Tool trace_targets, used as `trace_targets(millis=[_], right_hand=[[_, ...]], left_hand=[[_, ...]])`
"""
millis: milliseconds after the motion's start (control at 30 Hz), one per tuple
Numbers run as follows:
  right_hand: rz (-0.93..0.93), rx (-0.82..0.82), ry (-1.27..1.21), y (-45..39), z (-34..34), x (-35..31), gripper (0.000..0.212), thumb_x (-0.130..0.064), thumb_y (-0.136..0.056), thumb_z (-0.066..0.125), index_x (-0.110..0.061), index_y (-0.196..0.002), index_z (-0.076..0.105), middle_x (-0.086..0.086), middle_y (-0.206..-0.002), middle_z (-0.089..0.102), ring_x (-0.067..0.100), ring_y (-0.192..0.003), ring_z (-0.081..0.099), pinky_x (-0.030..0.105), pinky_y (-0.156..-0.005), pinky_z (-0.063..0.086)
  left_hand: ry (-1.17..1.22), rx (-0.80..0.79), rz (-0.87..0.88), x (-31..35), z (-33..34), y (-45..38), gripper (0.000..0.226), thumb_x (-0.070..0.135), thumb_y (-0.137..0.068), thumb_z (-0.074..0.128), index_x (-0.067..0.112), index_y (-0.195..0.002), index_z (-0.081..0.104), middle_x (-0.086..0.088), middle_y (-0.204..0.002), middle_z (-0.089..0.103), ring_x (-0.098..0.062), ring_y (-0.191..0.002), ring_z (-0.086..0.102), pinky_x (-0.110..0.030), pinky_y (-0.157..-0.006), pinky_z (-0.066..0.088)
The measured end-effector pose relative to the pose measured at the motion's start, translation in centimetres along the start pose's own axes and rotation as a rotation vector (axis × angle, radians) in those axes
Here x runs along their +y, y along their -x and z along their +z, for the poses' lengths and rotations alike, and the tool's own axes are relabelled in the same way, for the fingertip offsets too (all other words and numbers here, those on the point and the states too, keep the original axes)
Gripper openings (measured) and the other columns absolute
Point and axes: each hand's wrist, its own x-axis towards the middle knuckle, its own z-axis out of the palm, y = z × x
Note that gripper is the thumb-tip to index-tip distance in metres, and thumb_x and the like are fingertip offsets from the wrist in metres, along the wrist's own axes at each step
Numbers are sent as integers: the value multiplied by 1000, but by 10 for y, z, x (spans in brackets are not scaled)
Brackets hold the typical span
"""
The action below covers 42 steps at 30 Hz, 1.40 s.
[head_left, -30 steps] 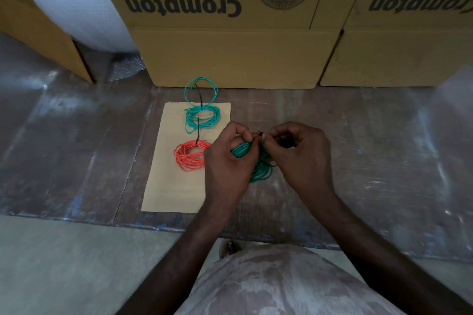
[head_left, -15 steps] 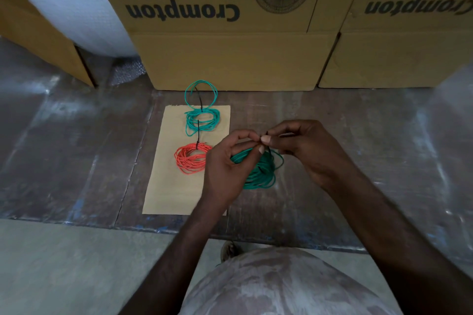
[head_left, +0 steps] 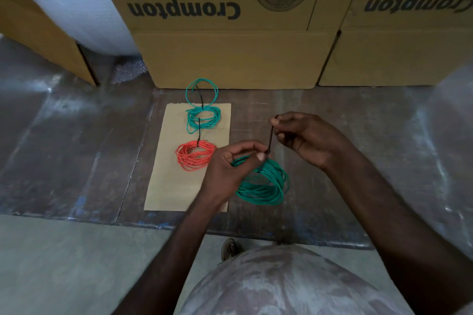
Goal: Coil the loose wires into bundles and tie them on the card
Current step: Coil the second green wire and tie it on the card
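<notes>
Green wire, coiled into a bundle (head_left: 263, 184), hangs in the air just right of the card (head_left: 166, 181), held up off the floor. The left hand (head_left: 230, 169) pinches the top of the bundle where a black tie (head_left: 270, 139) wraps it, thumb and forefinger closed on the wire at that spot. The right hand (head_left: 304, 138) pinches the free end of the tie and holds it up and away from the coil, so the strip runs taut between the two hands. My guess is that the tie is being cinched.

On the card lie an orange bundle (head_left: 195, 157) and, beyond it, a teal bundle (head_left: 203, 119), each crossed by a black tie; a thinner teal loop (head_left: 202, 92) spills off the card's far edge onto the floor (head_left: 76, 148). Cardboard boxes (head_left: 230, 41) stand behind, with a roll of bubble wrap (head_left: 69, 2) to the left.

What could go wrong: if the left pinch slackens while the right pulls, the turns may spring apart and the tie would close on only some of them. Pulling at an angle could slide the tie along the coil, leaving a lopsided bundle. This bundle is also off the card, so it has yet to be brought over the free lower part, and setting it down carelessly could nudge the orange one.
</notes>
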Motion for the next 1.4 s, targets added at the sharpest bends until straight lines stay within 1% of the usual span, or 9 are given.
trace_targets(millis=[167, 333, 467, 667, 800, 933, 1200, 1333, 1400], right_hand=[[-182, -42, 115, 8, 14, 0, 7, 4, -94, 69, -1, -90, 68, 20, -96, 76, 29, -86, 75, 41, -81, 65], [-329, -21, 173, 15, 26, -11, 5, 4, -96, 67, 5, -100, 63, 24, -91, 73, 28, -68, 74, 36, -66, 63], [-454, -24, 267, 16, 33, -17, 8, 7, -96, 67, 12, -99, 61, 33, -89, 70, 32, -68, 74, 44, -70, 65], [-550, -45, 354, 17, 42, -23, 12, 7, -96, 68, 16, -94, 61, 32, -86, 72, 34, -70, 75, 44, -68, 65], [-645, 38, 360, 14, 42, -34, 11, 9, -96, 66, 19, -96, 62, 36, -85, 70, 34, -67, 75, 44, -67, 66], [-721, 79, 409, 5, 47, -36, 8, 11, -96, 64, 18, -92, 62, 33, -81, 70, 33, -65, 75, 41, -64, 66], [-690, 105, 486, -11, 48, -10, 12, 8, -95, 66, 5, -84, 64, 22, -73, 73, 33, -66, 75, 49, -66, 66], [-569, 52, 329, -14, 51, -10, 6, 3, -97, 68, 0, -102, 66, 24, -86, 75, 26, -71, 77, 46, -74, 67], [-466, -87, 424, -12, 52, 1, 29, -5, -98, 71, -7, -126, 63, 13, -96, 77, 14, -83, 77, 35, -81, 65]], left_hand=[[88, 38, -88, -6, 3, -2, 19, 27, -87, 77, 17, -103, 80, -25, -102, 77, -31, -78, 48, -32, -59, 34], [68, 49, -73, -2, -4, -3, 17, 25, -95, 75, 15, -108, 80, -11, -94, 77, -17, -57, 34, -26, -50, 21], [29, 45, -10, 18, -2, 0, 12, 5, -101, 66, -4, -107, 72, -20, -95, 74, 8, -45, 48, -6, -49, 37], [54, 158, -10, 26, 6, -2, 5, 3, -95, 74, -2, -93, 73, -5, -66, 68, 6, -39, 47, -5, -46, 34], [-50, 198, 18, 16, 6, 2, 2, 3, -93, 77, 1, -92, 76, 1, -73, 73, 3, -53, 57, -11, -57, 43], [-217, 164, 95, 10, 1, 1, 7, 17, -97, 77, 12, -93, 76, -3, -95, 82, -25, -95, 78, -41, -89, 58], [-260, 87, 19, -5, -7, 8, 14, 13, -101, 72, 14, -87, 69, 19, -59, 61, 10, -49, 50, -8, -53, 34], [-91, 139, -22, -4, -21, 6, 11, 20, -98, 74, 10, -93, 73, 2, -73, 65, 1, -48, 45, -17, -49, 35], [22, 203, -55, -4, -30, 12, 15, 25, -96, 75, 11, -95, 73, -7, -69, 56, -8, -46, 37, -21, -49, 30]])
